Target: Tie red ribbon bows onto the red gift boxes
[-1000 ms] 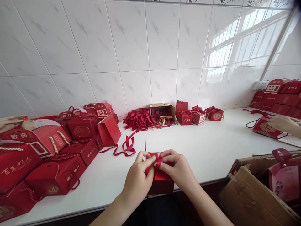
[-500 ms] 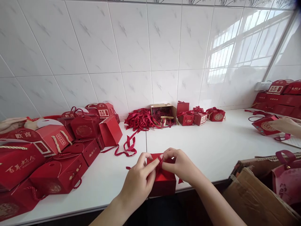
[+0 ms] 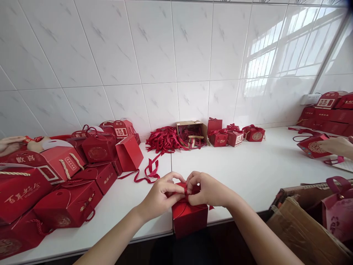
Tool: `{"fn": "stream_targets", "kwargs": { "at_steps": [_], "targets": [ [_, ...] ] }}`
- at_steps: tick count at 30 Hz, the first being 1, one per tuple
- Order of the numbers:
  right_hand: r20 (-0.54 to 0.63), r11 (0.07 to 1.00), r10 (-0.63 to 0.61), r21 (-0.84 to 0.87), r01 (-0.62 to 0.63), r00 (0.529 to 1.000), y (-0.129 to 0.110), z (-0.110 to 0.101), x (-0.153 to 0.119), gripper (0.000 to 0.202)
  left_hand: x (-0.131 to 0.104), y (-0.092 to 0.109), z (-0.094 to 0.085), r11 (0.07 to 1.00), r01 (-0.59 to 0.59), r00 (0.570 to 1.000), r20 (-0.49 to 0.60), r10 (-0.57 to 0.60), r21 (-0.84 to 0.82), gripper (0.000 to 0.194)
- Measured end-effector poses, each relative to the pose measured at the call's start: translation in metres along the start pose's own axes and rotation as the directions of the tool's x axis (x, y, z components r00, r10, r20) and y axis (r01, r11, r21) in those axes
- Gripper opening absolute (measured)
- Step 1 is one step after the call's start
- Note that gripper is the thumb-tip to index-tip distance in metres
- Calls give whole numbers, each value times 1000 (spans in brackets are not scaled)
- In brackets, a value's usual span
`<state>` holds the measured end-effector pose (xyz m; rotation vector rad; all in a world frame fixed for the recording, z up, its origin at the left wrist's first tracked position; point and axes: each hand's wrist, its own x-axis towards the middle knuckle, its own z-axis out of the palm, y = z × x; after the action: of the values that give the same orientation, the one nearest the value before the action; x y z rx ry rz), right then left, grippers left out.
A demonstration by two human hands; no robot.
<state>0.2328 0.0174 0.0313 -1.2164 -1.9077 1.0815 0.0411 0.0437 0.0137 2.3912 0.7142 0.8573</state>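
Observation:
A small red gift box (image 3: 190,219) stands at the table's front edge, straight before me. Red ribbon (image 3: 186,191) is gathered at its top, between my two hands. My left hand (image 3: 168,189) pinches the ribbon from the left side, thumb and fingers pressed together. From the right, my right hand (image 3: 202,187) also pinches it, with curled fingers that partly hide the knot or loop. A short ribbon end shows at the box's right side. Beyond my left hand a loose ribbon (image 3: 150,171) lies on the table.
Stacked red gift boxes (image 3: 68,202) fill the left. By the wall are a ribbon heap (image 3: 162,140), an open carton (image 3: 191,134) and several ribboned boxes (image 3: 253,133). Another person's hand (image 3: 340,147) holds a box at right; another hand (image 3: 11,143) is far left. A cardboard box (image 3: 306,232) stands front right.
My left hand has moved up and left, baring more of the box's front. My right hand has shifted slightly left. Both stay at the ribbon on top.

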Motion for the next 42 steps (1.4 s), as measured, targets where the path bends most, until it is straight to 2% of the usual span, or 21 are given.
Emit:
{"fn": "stream_targets", "kwargs": {
  "at_steps": [5,8,10,12,17,20,23,25,28,31,34,37,40,42],
  "targets": [
    [-23,998,-47,34,48,999,6,-3,-4,3,-4,5,7,997,-40,986,-158,50,67,17],
    [-159,999,-31,-25,27,987,13,-11,-14,7,-13,5,-1,986,26,981,-195,6,163,13],
    [-248,996,-6,-86,-15,969,19,-14,-21,9,-19,4,-9,970,107,984,-160,-73,219,14],
    [-302,990,-12,-139,-31,953,23,-13,-25,9,-22,5,-14,963,174,983,-102,-156,208,14],
    [-464,966,-135,-260,11,876,27,6,-21,6,-14,16,-12,953,279,960,71,-272,-116,21],
    [-495,948,-184,-316,22,849,29,12,-18,10,-7,19,-9,929,326,944,118,-308,-177,30],
    [-493,896,-277,-443,37,825,34,9,-20,12,-5,16,-12,951,303,950,92,-297,-63,32],
    [-480,849,-347,-527,51,806,37,4,-23,13,-7,12,-15,958,256,964,42,-264,131,30],
    [-457,794,-418,-604,71,785,39,-1,-28,12,-11,9,-19,882,141,989,-29,-143,450,26],
    [-437,778,-431,-624,79,789,38,-3,-31,12,-14,8,-23,777,50,999,-30,-41,628,21],
    [-417,772,-431,-629,88,800,36,-3,-33,14,-16,7,-24,706,18,1000,-20,-5,708,20],
    [-401,753,-447,-651,95,799,35,-3,-34,16,-18,6,-23,684,13,1000,-18,-1,730,19],
    [-395,708,-494,-700,95,775,37,-2,-34,15,-19,5,-22,703,21,1000,-27,-2,711,19],
    [-385,660,-552,-744,105,740,39,-2,-33,14,-19,4,-22,734,27,999,-33,-6,678,19]
  ]
}}
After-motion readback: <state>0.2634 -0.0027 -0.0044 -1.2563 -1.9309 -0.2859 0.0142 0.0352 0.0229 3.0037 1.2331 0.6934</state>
